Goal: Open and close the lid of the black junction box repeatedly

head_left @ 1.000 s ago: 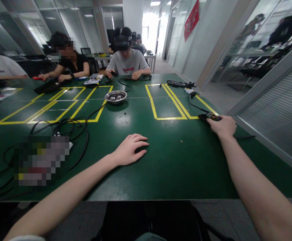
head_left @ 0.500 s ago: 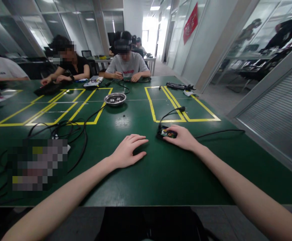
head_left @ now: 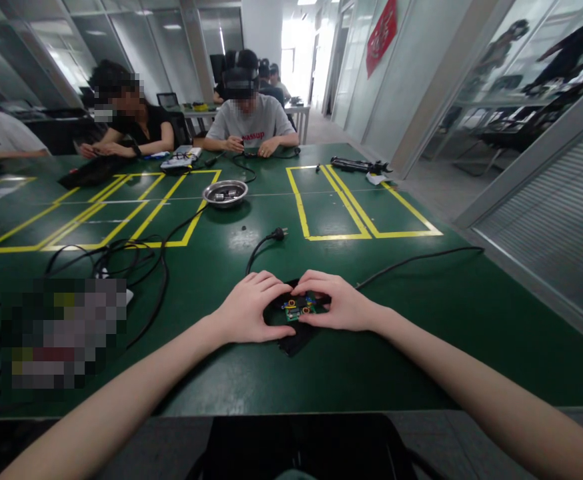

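A small green circuit board (head_left: 293,313) with copper-coloured coils lies in front of me, with a dark casing around and under it. My right hand (head_left: 339,303) grips the board's right side between thumb and fingers. On the left, my left hand (head_left: 257,308) curves around the dark casing, its thumb and fingers apart, the fingertips near the board's upper left. A short black cable with a plug (head_left: 279,234) runs out above my left hand. Another black cable (head_left: 411,257) extends to the right from the assembly.
A metal bowl (head_left: 225,194) holding small metal parts stands further back. Coiled black cables (head_left: 121,257) lie at the left beside a blurred-out item (head_left: 71,333). Yellow tape (head_left: 339,237) marks the green table. People sit across it.
My right hand has brought the board and casing left and nearer to me. The plug has swung left with them. My left hand now reaches around the casing.
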The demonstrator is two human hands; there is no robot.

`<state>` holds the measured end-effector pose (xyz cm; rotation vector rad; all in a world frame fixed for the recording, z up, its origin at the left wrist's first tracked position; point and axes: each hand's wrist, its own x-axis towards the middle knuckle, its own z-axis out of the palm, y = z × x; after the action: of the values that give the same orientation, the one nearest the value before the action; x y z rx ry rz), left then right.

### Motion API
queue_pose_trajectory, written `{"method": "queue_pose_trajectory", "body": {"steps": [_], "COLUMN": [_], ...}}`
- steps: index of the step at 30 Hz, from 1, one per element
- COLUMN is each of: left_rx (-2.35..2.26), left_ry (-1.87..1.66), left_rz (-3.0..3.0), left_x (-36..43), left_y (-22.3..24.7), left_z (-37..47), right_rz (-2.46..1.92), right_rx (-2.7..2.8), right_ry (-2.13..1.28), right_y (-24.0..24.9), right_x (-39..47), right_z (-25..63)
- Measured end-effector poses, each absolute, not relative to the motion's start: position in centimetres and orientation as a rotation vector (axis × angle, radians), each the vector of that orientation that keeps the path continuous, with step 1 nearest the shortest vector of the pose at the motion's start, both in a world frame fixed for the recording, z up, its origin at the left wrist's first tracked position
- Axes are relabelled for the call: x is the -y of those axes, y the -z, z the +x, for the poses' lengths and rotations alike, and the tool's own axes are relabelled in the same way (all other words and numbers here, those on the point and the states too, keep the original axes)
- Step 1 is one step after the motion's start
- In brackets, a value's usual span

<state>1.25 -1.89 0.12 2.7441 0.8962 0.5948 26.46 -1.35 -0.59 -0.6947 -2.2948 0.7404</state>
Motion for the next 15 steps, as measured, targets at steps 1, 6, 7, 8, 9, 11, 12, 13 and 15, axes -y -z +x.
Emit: {"method": "queue_pose_trajectory", "body": {"steps": [1,6,7,8,9,11,12,13,15], "left_rx": [-0.904,-0.896,-0.882,-0.857,-0.823,-0.74,-0.703,-0.675,-0.651], "left_ry": [-0.596,-0.602,-0.605,-0.61,-0.614,-0.612,-0.608,-0.603,-0.603], "left_rz": [2.745,2.729,2.725,2.726,2.731,2.752,2.76,2.765,2.759], "left_x": [1.8,1.1,1.0,0.9,0.7,0.4,0.3,0.1,-0.2], "left_y": [-0.1,0.4,0.4,0.5,0.5,0.5,0.4,0.4,0.3], "left_z": [1.2,0.8,0.8,0.8,0.8,0.8,0.8,0.8,0.7], "right_rz": [-0.698,-0.769,-0.788,-0.806,-0.82,-0.832,-0.828,-0.819,-0.796], "right_rx": [2.283,2.231,2.222,2.218,2.217,2.211,2.203,2.194,2.172], "right_ry": [-0.755,-0.781,-0.778,-0.777,-0.781,-0.791,-0.791,-0.789,-0.772], "right_y": [0.5,0.7,0.8,0.9,1.0,1.1,1.1,1.1,1.2], "right_x": [1.3,1.0,1.0,0.9,0.8,0.7,0.7,0.7,0.7], "right_z": [26.5,26.3,26.2,26.2,26.1,26.0,26.0,26.0,25.9]}}
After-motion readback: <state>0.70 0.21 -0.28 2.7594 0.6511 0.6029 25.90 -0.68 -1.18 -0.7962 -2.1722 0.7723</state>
